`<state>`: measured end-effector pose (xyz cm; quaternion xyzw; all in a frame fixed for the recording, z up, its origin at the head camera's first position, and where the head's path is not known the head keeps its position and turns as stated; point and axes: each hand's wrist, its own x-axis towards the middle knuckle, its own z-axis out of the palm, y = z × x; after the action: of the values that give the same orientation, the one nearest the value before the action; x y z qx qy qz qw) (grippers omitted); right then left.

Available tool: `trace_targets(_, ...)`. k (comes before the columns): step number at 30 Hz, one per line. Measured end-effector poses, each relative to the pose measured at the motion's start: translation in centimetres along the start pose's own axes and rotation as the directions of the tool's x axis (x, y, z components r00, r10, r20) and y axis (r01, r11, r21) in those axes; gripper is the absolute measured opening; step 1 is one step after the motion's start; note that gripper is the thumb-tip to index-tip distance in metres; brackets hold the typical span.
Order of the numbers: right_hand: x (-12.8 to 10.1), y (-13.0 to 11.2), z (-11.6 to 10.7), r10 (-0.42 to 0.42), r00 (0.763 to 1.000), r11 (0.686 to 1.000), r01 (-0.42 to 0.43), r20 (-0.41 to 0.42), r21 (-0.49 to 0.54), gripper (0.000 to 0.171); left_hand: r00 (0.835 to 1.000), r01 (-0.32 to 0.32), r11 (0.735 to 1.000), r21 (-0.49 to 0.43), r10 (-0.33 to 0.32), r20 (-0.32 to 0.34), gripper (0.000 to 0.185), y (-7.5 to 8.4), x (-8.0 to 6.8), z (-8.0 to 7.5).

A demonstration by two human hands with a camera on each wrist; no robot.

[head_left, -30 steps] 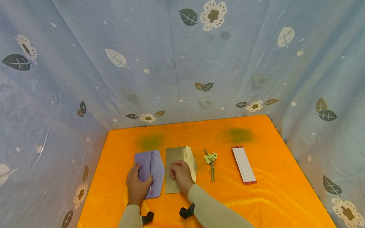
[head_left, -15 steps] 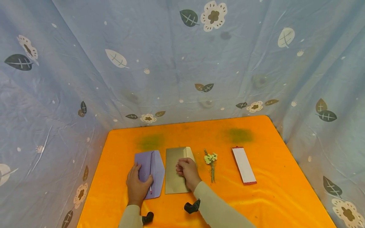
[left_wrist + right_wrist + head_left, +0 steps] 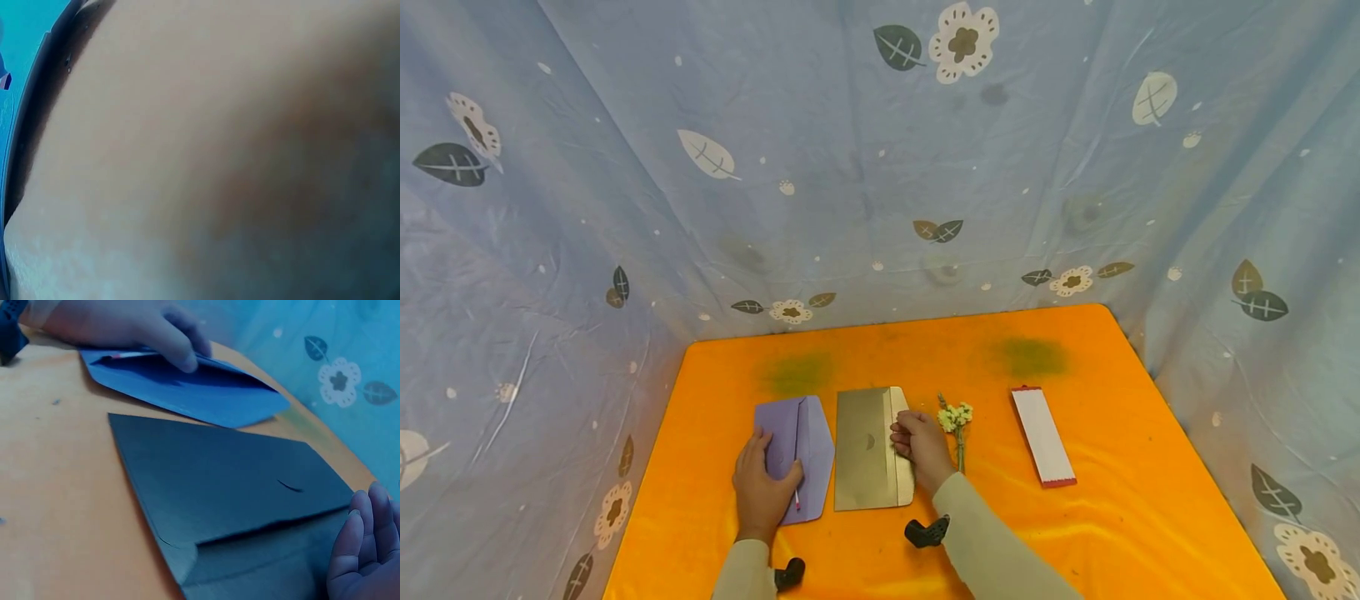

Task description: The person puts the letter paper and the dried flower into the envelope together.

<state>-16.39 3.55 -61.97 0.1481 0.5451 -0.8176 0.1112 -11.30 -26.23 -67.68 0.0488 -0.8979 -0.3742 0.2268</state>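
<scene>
While your right hand [image 3: 922, 446] rests curled on the gold envelope [image 3: 867, 448], fingertips [image 3: 362, 540] on its flap's edge and closed round nothing, the smooth paper could slide on the orange table [image 3: 1120, 517] and nudge the flower sprig [image 3: 957, 427] just beside your knuckles. Your left hand [image 3: 763, 483] lies flat on the purple envelope [image 3: 796, 450], fingers relaxed, pinning it; ease off unevenly and it may skew.

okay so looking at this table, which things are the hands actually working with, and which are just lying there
In hand:
- gold envelope, right hand resting on its flap edge
- purple envelope, left hand flat on it

Lying about:
- sprig of small flowers, just beside the right hand
- white strip with red ends, off to the right
</scene>
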Motion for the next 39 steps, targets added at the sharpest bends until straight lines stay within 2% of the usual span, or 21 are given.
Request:
trace_targets(11,0.5,-1.6,-2.4,-0.033,0.996,0.999,0.036,-0.082,0.037,0.027,1.0,-0.021,1.0,-0.004,0.021,-0.011,0.074,-0.1,0.0,0.1)
trace_targets(16,0.4,-2.7,-3.7,-0.049,0.992,0.998,0.053,-0.117,0.033,0.03,1.0,-0.022,1.0,-0.002,0.022,-0.015,0.074,0.0,0.0,0.1)
trace_targets(26,0.2,-4.4,-5.4,-0.01,0.992,0.998,0.017,-0.122,0.058,0.034,1.0,-0.025,1.0,0.004,0.025,-0.016,0.074,-0.1,0.0,0.2)
trace_targets(34,-0.2,-5.4,-7.3,-0.044,0.982,0.998,0.05,-0.183,0.029,0.037,0.998,-0.048,0.999,0.0,0.048,-0.031,0.073,-0.2,0.1,0.2)
trace_targets(39,-0.4,-5.9,-8.6,-0.074,0.981,0.996,0.081,-0.18,0.032,0.035,0.999,-0.039,0.999,-0.004,0.039,-0.024,0.074,-0.1,0.0,0.1)
